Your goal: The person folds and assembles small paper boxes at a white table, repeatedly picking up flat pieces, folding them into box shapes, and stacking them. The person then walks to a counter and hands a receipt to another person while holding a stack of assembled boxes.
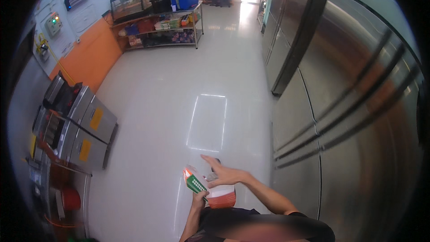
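Left hand grip grasping orange-and-green carton from below; right hand released, fingers spread over carton top, beside steel refrigerator.

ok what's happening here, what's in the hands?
A person stands on a shiny white floor beside a row of steel fridges. The left hand grips an orange, white and green carton from below. The right hand hovers over the top of the carton with fingers spread; whether it touches is unclear. Steel counter units stand to the left, a shelf rack at the far wall.
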`<action>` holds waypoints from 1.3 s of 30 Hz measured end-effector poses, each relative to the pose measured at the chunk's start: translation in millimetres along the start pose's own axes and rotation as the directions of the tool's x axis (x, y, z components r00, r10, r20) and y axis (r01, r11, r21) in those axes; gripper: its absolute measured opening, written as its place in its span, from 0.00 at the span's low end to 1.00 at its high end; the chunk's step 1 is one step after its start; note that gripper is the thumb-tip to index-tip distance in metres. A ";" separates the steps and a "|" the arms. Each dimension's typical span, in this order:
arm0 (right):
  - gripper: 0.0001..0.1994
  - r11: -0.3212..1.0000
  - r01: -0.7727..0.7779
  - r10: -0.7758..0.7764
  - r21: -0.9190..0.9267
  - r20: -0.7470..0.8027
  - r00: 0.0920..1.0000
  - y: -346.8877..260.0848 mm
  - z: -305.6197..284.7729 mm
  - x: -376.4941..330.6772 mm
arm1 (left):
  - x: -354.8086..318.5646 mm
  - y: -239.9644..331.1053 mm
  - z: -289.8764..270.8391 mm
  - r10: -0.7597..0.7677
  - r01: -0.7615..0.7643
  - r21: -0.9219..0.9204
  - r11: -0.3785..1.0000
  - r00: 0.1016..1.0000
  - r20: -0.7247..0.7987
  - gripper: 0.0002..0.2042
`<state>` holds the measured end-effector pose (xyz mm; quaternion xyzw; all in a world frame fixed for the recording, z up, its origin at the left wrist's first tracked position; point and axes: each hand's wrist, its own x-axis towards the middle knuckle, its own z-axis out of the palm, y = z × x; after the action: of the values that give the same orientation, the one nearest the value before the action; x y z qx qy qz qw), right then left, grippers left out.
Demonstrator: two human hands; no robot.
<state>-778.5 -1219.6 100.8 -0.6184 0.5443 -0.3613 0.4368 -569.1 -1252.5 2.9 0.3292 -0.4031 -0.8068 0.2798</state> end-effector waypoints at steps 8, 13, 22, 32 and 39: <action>0.53 0.699 -0.250 0.398 -0.670 0.074 0.914 54.7 -207.4 99.8 | 366.3 71.2 91.1 -0.495 0.487 0.096 0.868 0.862 0.107 0.21; 0.44 0.783 -0.475 0.413 -0.401 -0.236 0.880 152.5 -329.0 183.3 | 571.2 93.6 154.6 -0.615 0.579 0.327 0.747 0.789 0.009 0.29; 0.42 0.869 -0.182 0.412 0.459 -0.470 0.780 325.5 -619.8 337.5 | 894.2 152.8 249.6 -0.417 0.348 0.248 0.904 0.847 0.331 0.28; 0.47 0.847 -0.397 0.406 0.353 0.051 0.912 391.1 -981.3 632.3 | 1222.4 294.0 296.8 -0.176 0.184 -0.067 0.981 0.978 0.116 0.21; 0.24 0.697 -0.070 0.592 0.713 -0.519 0.617 484.5 -1157.6 817.1 | 1497.4 355.7 386.5 -0.282 0.054 0.480 0.876 0.864 0.418 0.20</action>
<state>-1899.8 -2210.2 38.8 -0.1210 0.6265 -0.6383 0.4307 -1733.9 -2330.1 19.3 0.2118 -0.6044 -0.7679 0.0141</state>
